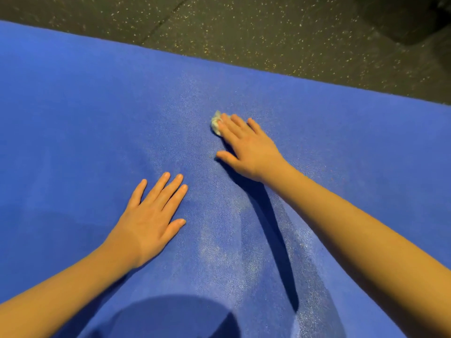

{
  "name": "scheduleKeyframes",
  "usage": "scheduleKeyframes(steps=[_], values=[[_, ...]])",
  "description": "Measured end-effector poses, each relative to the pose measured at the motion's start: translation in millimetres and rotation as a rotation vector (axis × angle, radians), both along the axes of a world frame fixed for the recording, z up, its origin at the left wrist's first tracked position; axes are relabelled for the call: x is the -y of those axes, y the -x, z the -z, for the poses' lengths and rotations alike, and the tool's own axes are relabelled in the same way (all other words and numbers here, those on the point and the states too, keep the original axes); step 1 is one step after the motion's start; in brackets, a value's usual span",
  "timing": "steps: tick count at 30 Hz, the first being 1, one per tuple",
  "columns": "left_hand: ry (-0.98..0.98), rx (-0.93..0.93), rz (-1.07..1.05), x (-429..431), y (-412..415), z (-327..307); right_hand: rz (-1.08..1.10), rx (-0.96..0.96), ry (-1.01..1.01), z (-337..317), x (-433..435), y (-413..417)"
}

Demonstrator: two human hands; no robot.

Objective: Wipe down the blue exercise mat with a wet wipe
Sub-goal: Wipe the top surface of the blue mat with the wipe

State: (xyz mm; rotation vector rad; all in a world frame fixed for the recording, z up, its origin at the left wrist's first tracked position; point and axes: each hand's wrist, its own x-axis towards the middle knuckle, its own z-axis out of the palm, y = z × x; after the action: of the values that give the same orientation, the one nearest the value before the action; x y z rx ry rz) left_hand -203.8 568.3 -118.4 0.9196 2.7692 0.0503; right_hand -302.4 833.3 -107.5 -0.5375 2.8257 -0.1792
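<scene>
Mid-task, we judge: our right hand (249,147) presses the crumpled wet wipe (216,123) onto the blue exercise mat (73,118) just above frame centre, fingers (235,123) straight, not curled round it. Our left hand (148,220) lies flat at lower left of it, fingers released, holding nothing. A damp-looking sheen down the centre strip suggests that part is done; the duller left and right stretches look unwiped.
</scene>
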Motion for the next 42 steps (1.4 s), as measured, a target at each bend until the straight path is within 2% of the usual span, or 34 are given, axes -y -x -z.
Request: scheduleKeyframes(steps=[2, 4, 7, 10, 12, 16, 17, 19, 21, 22, 24, 27, 30, 32, 34, 36, 42], values=[[-0.007, 0.000, -0.008, 0, -3, 0, 0.139, -0.003, -0.029, 0, -12, 4], [-0.019, 0.002, -0.023, -1, -5, -1, 0.246, 0.008, 0.024, -1, -8, -1], [-0.029, 0.010, -0.031, -2, -9, -2, 0.092, 0.030, 0.117, -2, 13, -32], [-0.018, 0.019, -0.014, 2, -11, -4, -0.129, 0.042, 0.068, 0, 5, -60], [-0.008, 0.027, -0.006, 5, -13, -5, -0.078, -0.027, 0.022, 2, -10, -56], [0.000, 0.032, -0.022, 6, -20, -7, 0.240, -0.015, 0.058, -1, -5, -52], [0.001, 0.039, -0.028, 6, -22, -8, 0.243, -0.006, 0.107, -2, 4, -61], [0.001, 0.057, -0.039, 7, -28, -9, 0.106, 0.036, 0.171, 0, 17, -86], [0.008, 0.068, -0.043, 8, -35, -9, -0.044, 0.044, 0.128, 2, 14, -107], [0.015, 0.068, -0.044, 9, -39, -9, -0.053, 0.006, 0.089, 3, 7, -108], [0.024, 0.065, -0.059, 10, -45, -10, 0.074, -0.055, 0.060, 2, -7, -106], [0.020, 0.059, -0.099, 6, -53, -13, 0.210, 0.004, 0.122, -5, -4, -115], [0.021, 0.046, -0.137, 1, -62, -17, 0.079, 0.017, 0.171, -12, 17, -147], [0.011, 0.043, -0.157, -1, -68, -17, 0.012, -0.059, 0.137, -13, 16, -161], [-0.020, 0.056, -0.188, -1, -74, -16, 0.047, -0.091, 0.171, -11, 10, -166], [-0.055, 0.088, -0.239, -1, -81, -17, 0.085, -0.046, 0.267, -12, 13, -172], [-0.079, 0.148, -0.299, -1, -92, -21, 0.009, 0.027, 0.404, -16, 26, -204]])
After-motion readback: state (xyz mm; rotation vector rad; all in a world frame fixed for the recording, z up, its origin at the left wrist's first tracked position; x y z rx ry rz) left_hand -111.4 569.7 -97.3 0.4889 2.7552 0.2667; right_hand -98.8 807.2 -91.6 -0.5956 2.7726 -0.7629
